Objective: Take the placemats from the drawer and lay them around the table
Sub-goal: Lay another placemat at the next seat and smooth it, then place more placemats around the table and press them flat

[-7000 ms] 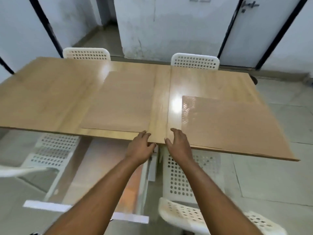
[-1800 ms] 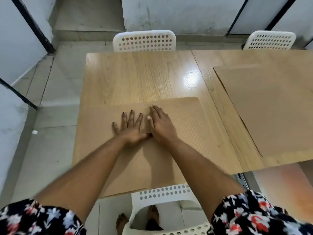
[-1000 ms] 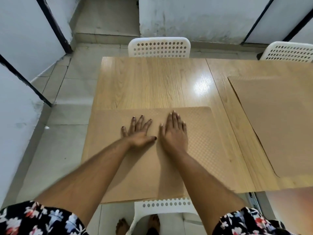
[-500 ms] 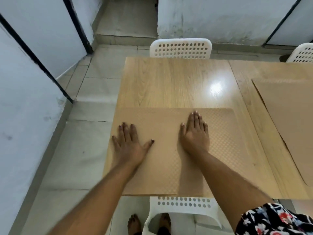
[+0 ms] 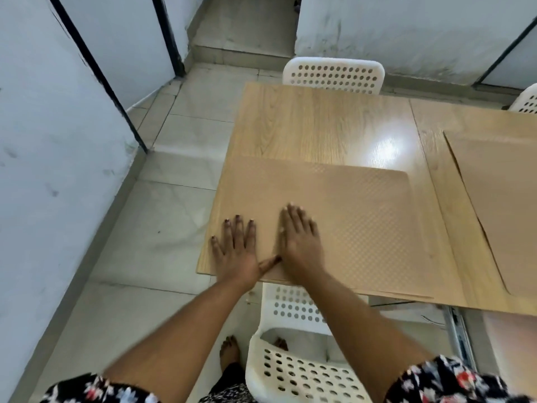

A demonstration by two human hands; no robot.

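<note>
A tan textured placemat (image 5: pixel 357 222) lies flat on the near left corner of the wooden table (image 5: pixel 325 129). My left hand (image 5: pixel 236 251) rests palm down near the mat's left front corner, fingers spread. My right hand (image 5: pixel 300 242) presses flat on the mat right beside it, thumbs nearly touching. Neither hand holds anything. A second tan placemat (image 5: pixel 505 205) lies on the table to the right, partly cut off by the frame edge.
A white perforated chair (image 5: pixel 302 356) stands tucked under the near table edge below my arms. Another white chair (image 5: pixel 334 74) stands at the far side, a third (image 5: pixel 527 101) at the far right. A wall (image 5: pixel 52 141) runs close along the left.
My hands, spread apart on the mat half a second ago, have come together near its left front part. The view has shifted left and down.
</note>
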